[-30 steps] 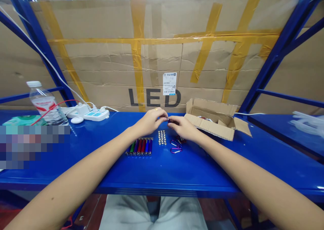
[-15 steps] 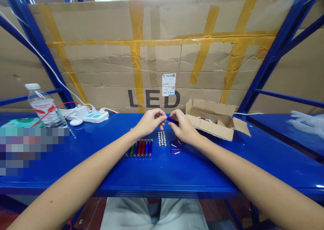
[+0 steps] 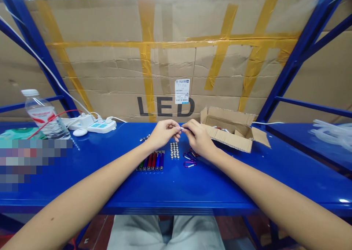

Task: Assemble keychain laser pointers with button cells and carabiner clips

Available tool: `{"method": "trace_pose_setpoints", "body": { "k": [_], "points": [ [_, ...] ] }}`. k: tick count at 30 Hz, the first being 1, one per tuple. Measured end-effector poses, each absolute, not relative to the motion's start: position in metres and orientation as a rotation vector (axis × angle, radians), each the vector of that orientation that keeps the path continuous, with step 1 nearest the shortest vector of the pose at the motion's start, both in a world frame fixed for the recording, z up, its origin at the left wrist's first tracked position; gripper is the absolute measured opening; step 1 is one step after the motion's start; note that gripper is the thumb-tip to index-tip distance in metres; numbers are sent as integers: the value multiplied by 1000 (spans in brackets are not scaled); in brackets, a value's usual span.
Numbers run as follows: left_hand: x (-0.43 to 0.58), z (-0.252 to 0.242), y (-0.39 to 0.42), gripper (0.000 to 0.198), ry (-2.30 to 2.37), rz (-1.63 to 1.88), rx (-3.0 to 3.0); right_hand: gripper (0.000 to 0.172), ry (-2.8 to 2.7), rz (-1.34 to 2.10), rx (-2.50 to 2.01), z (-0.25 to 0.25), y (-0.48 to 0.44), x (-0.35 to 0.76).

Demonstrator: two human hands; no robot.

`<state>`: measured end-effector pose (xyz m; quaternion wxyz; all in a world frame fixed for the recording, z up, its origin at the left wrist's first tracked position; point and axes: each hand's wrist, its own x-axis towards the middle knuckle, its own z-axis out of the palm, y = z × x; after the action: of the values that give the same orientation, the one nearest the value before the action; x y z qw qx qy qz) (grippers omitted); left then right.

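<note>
My left hand point(image 3: 165, 134) and my right hand point(image 3: 199, 136) meet fingertip to fingertip above the blue table. Both are closed in a pinch around a small flashlight point(image 3: 182, 128); only a silvery bit of it shows, the rest being hidden by my right fingers. Below my left wrist lies a row of slim metal flashlights point(image 3: 154, 161) in green, red, blue and purple. Round silver button cells point(image 3: 174, 151) stand in neat columns under my hands. Purple and red carabiners point(image 3: 189, 164) lie below my right hand. Several small silver pieces point(image 3: 144, 138) rest beyond my left wrist.
An open cardboard box point(image 3: 233, 141) with small parts inside sits behind my right hand. To the left are a power strip point(image 3: 103, 126), a white rounded object point(image 3: 80, 132) and a water bottle point(image 3: 45, 114). A large cardboard sheet point(image 3: 118, 73) closes off the back of the table point(image 3: 176, 191).
The purple tube that showed between my hands is now mostly covered by my right fingers, and a silvery bit shows at the fingertips. The view has shifted slightly.
</note>
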<state>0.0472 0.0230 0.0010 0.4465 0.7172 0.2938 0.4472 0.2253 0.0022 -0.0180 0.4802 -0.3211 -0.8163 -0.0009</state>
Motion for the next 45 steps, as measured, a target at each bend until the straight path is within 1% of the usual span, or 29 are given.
{"method": "trace_pose_setpoints", "body": {
  "k": [2,5,8,16,20,27,29,31,32,35,41,45],
  "points": [
    [47,0,23,15,727,1116,1786,8,-1970,-4,-807,-18,3,226],
    [47,2,22,13,748,1151,1824,14,-1979,-15,-796,-16,4,228],
    [45,4,21,12,782,1170,1879,15,-2035,-3,-725,-12,3,231],
    [42,8,20,16,764,1151,2002,8,-2033,44,-650,-7,1,232],
    [42,7,19,14,763,1170,2015,12,-2039,65,-723,-5,-2,231],
    [41,9,17,12,765,1173,2131,27,-2073,294,-874,-3,-1,229],
    [40,10,17,12,771,1168,2160,24,-2064,368,-892,-3,0,229],
    [40,10,18,11,775,1166,2172,11,-2018,437,-876,-4,1,229],
    [40,10,18,11,778,1166,2172,9,-1980,461,-859,-4,1,229],
    [41,10,17,9,799,1167,2164,18,-1888,495,-820,-6,3,229],
    [42,11,16,9,776,1187,2155,16,-1855,646,-842,-4,2,230],
    [42,11,16,9,779,1193,2201,19,-1839,804,-865,-2,1,229]
  ]
}}
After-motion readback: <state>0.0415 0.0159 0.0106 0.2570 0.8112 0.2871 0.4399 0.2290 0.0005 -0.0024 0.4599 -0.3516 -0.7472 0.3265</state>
